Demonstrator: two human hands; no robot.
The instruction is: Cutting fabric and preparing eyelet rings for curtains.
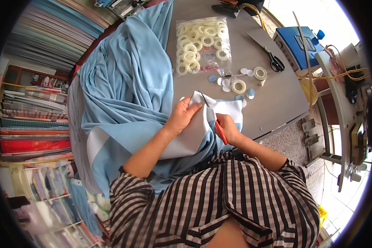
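Observation:
My left hand (182, 114) pinches a raised edge of the light blue curtain fabric (127, 68), whose pale grey-white reverse side (179, 147) faces up here. In my right hand (228, 128) are red-handled scissors (220, 131). Their dark blade points up and away from me, against the pinched fabric; whether it is cutting cannot be made out. The fabric spreads in folds across the left of the table and hangs down towards my lap. Just beyond my hands lie loose plastic eyelet rings (238, 86) and small cut fabric discs (226, 83).
A clear bag of eyelet rings (203, 43) lies on the grey table (272, 99). Black-handled shears (274, 60) rest at its right. A blue machine (300, 46) with a yellowish hose stands beyond the right edge. Shelves of folded fabrics (34, 124) line the left side.

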